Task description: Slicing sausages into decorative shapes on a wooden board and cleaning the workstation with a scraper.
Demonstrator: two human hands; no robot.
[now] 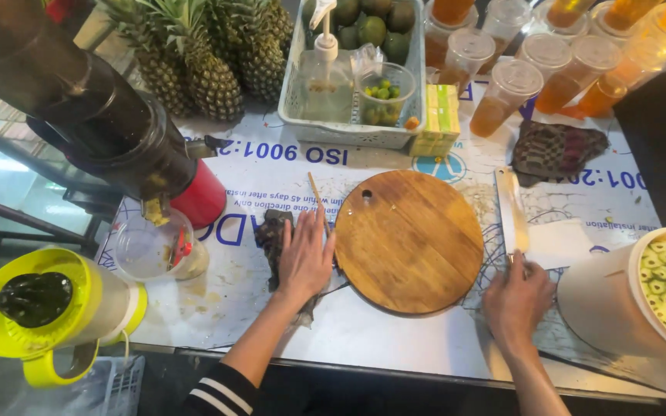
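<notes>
A round wooden cutting board (408, 239) lies in the middle of the covered table. My left hand (304, 258) rests flat on a dark rag (273, 235) just left of the board, fingers spread. A thin wooden stick (318, 202) lies by my fingertips. My right hand (516, 296) is closed around the handle of a cleaver (511, 209), whose broad blade lies flat on the table to the right of the board.
A black and red juicer (117, 131) stands over a plastic cup (152, 248). A yellow citrus jug (48, 308) sits front left. Pineapples (210, 54), a white basket (352, 132), lidded drink cups (506, 92), a dark cloth (556, 148) and a peel bucket (641, 296) surround the board.
</notes>
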